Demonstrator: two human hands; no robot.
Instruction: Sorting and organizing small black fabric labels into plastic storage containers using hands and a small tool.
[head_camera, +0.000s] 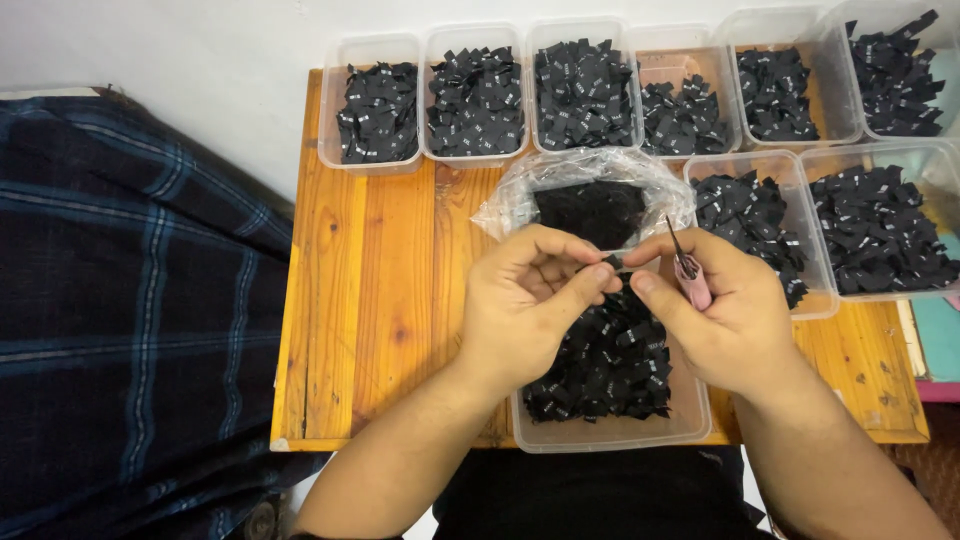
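Observation:
My left hand and my right hand meet above a clear plastic tub filled with small black fabric labels. Between the fingertips of both hands sits one small black label. My right hand also holds a small pink-handled snipper, its dark blades pointing up. Just behind the hands lies an open clear plastic bag with more black labels inside.
A small wooden table carries several clear tubs of black labels: a row along the back and two at the right. A dark blue plaid cloth lies on the left. A white wall is behind.

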